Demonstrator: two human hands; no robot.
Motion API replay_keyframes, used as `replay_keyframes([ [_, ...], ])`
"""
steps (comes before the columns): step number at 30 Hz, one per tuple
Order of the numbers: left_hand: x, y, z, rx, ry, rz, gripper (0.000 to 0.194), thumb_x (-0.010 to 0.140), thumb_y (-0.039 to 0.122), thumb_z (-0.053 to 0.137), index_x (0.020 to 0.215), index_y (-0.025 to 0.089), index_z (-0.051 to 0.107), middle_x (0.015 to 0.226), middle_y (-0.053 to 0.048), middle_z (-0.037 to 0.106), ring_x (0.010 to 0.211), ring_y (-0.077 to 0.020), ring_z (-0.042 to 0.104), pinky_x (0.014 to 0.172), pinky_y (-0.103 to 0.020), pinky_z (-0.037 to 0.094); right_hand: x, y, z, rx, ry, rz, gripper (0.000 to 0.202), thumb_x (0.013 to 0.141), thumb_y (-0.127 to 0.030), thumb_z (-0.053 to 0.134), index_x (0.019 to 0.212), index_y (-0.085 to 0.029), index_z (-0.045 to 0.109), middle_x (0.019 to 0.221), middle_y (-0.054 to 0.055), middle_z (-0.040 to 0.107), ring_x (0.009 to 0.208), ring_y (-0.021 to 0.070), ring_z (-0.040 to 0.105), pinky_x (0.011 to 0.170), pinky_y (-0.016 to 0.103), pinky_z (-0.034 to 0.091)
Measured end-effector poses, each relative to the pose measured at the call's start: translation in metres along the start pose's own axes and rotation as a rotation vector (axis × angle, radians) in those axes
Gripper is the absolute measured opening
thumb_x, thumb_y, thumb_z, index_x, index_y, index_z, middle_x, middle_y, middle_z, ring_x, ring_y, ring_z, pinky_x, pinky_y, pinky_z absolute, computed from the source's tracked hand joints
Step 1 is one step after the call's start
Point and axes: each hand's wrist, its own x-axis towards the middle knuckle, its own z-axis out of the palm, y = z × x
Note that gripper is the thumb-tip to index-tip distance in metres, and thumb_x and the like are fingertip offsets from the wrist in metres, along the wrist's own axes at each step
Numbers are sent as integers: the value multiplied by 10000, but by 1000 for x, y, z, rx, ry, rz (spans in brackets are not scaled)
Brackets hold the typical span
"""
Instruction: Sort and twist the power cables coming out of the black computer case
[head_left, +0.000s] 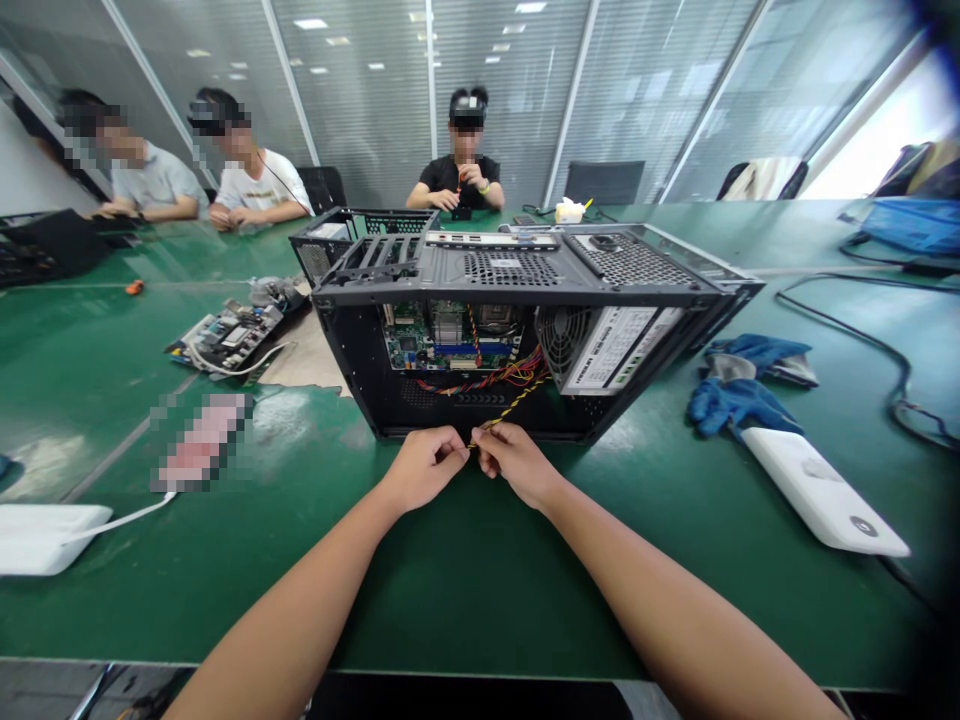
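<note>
A black computer case (352, 370) lies on its side on the green table, its open face toward me. Inside it are a motherboard (409, 350) and, at the right, a power supply (622, 350) with a fan and white label. A twisted yellow-and-black cable (517, 402) runs out from the power supply's wire bundle to my fingers. My left hand (429, 465) pinches the cable's end in front of the case. Close beside it, my right hand (517, 462) grips the same cable a little further up. Whatever sits at the cable's tip is hidden by my fingers.
Loose circuit board (232, 335) on cardboard (311, 350) lies left. A white power bank (52, 540) is cabled to a blurred phone-like object (202, 440). At right are blue gloves (739, 395), a white device (825, 490) and black cables (862, 320). Several people sit across the table.
</note>
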Motion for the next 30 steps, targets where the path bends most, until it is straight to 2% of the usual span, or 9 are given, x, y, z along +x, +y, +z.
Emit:
replay_keyframes([
  [12,0,-1,0,13,-10,3,178,839,253,527,701,154,581,599,37,533,539,-84,412,523,-202,301,1,2,-1,-58,-25,-8,307,768,-452,657,708,-166,564,493,-46,503,445,90,456,453,239,351],
  [19,1,-3,0,-48,-58,-6,144,818,215,503,719,155,589,627,28,572,589,-103,483,584,-218,352,0,0,-2,-77,-66,-42,330,784,-454,630,634,-177,530,493,-38,506,449,89,460,461,239,362],
  [30,1,-1,-1,-23,-17,1,150,833,226,533,713,153,588,599,51,516,549,-81,415,536,-206,312,0,-1,-2,36,-57,35,230,739,-370,682,754,-166,576,494,-52,507,455,92,463,449,228,346],
])
